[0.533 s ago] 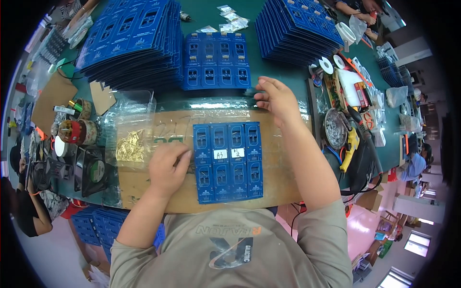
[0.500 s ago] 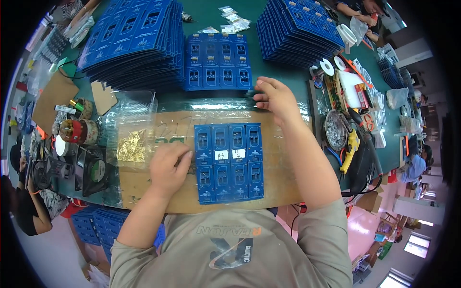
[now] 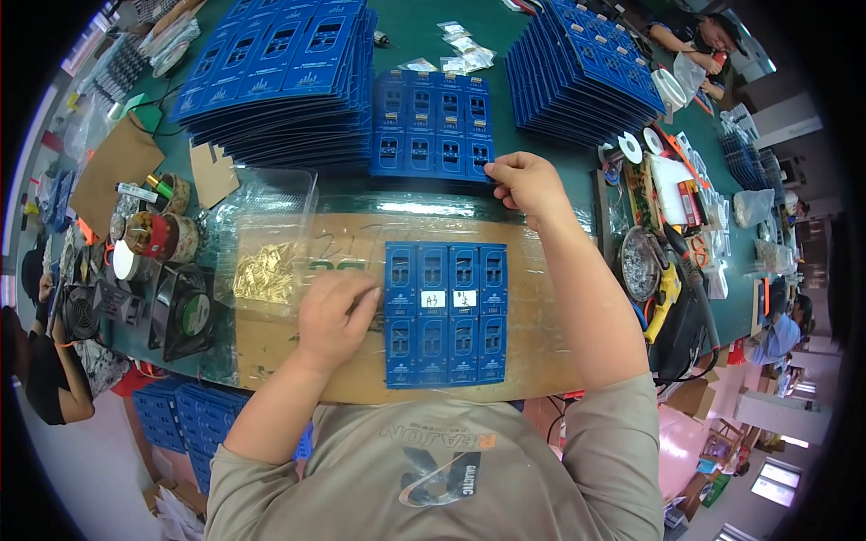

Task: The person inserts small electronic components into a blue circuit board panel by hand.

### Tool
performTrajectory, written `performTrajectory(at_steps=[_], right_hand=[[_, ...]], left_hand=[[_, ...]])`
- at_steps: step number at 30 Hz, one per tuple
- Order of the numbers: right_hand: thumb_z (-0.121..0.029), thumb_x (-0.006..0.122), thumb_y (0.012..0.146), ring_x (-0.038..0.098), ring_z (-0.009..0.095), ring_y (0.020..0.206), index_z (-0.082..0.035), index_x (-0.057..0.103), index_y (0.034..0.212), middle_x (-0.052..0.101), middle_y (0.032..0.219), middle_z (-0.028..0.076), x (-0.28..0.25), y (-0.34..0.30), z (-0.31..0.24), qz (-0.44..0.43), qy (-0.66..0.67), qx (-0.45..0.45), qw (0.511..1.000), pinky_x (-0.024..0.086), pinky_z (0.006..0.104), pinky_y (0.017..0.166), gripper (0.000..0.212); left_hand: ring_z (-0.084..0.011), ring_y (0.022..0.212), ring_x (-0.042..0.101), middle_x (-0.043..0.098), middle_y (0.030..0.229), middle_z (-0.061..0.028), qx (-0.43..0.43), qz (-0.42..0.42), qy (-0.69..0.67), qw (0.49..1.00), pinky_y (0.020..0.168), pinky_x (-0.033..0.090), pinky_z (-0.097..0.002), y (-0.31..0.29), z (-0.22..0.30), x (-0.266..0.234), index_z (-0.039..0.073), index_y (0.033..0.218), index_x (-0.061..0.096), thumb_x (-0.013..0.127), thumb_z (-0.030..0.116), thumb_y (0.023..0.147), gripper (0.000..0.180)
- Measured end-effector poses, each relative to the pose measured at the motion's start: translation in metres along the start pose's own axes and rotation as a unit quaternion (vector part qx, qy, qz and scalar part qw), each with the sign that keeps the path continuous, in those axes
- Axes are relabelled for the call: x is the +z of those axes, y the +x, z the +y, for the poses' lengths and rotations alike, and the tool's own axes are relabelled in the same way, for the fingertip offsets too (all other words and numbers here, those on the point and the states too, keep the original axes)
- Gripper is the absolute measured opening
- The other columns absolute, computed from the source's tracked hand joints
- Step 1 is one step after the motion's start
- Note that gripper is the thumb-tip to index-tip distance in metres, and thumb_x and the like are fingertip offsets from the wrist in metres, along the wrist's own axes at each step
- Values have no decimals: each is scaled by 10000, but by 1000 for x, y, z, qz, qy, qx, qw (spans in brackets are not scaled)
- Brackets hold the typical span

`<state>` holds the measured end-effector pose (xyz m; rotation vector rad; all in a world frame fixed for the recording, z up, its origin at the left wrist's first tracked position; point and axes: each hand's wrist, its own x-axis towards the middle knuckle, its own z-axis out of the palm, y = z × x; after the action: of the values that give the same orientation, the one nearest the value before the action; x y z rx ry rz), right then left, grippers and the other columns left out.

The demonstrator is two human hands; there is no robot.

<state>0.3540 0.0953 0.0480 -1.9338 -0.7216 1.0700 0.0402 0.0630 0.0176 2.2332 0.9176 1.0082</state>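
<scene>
A blue circuit board panel (image 3: 448,334) with two white labels lies flat on the cardboard in front of me. Just left of its edge rests my left hand (image 3: 336,317), loosely curled, thumb apart from the index finger, with nothing visible in it. Farther off, another blue circuit board panel (image 3: 431,131) lies between two tall stacks. My right hand (image 3: 530,187) has its thumb and fingers closed on that panel's near right corner. Its lower fingers are curled under and partly hidden.
Tall stacks of blue panels stand back left (image 3: 280,90) and back right (image 3: 586,81). A clear plastic tray (image 3: 302,194) and a pile of brass-coloured pins (image 3: 268,273) lie to the left, near a black fan (image 3: 188,314). A yellow-handled tool (image 3: 665,302) lies right.
My right hand has come down onto the near right corner of the far panel, its fingers closing there. My left hand stays beside the labelled panel. The whole view has shifted slightly.
</scene>
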Motion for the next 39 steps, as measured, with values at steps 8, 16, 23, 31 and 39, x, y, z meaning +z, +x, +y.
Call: performTrajectory(at_steps=[8,16,23,31,39], right_hand=[[-179,705,838,570,116,606,4,685,964,629,714,49,-5,0,-1,29,-69,-49,996,435,258,527,223],[-190,667,871,559,118,635,0,632,1037,619,758,54,-16,-3,-9,-38,110,-37,993,465,247,565,255],[-140,627,909,584,129,677,47,573,1169,627,864,72,-23,-38,-14,9,200,-111,973,481,253,590,325],[-60,571,954,622,115,748,14,534,1066,637,941,87,-58,-118,55,105,144,-289,941,517,259,675,139],[-21,662,844,668,279,880,-76,555,1014,688,1021,115,-60,-149,96,48,-170,-535,826,534,347,753,208]], left_hand=[[-277,798,624,676,874,-108,4,4,-5,1000,698,485,-350,2,2,0,46,874,673,715,27,770,114],[-261,769,631,679,850,-82,25,34,2,999,681,474,-352,1,2,1,58,858,660,719,19,749,130],[-271,776,631,679,853,-87,32,39,4,999,678,477,-361,-2,-2,2,56,862,661,718,24,756,124],[-253,754,618,677,858,-111,5,-10,-30,999,669,481,-353,-4,9,-5,33,924,671,672,93,829,112],[-172,807,662,687,936,-114,-478,-82,-596,640,712,542,-286,3,32,-20,-40,1128,622,556,401,963,476]])
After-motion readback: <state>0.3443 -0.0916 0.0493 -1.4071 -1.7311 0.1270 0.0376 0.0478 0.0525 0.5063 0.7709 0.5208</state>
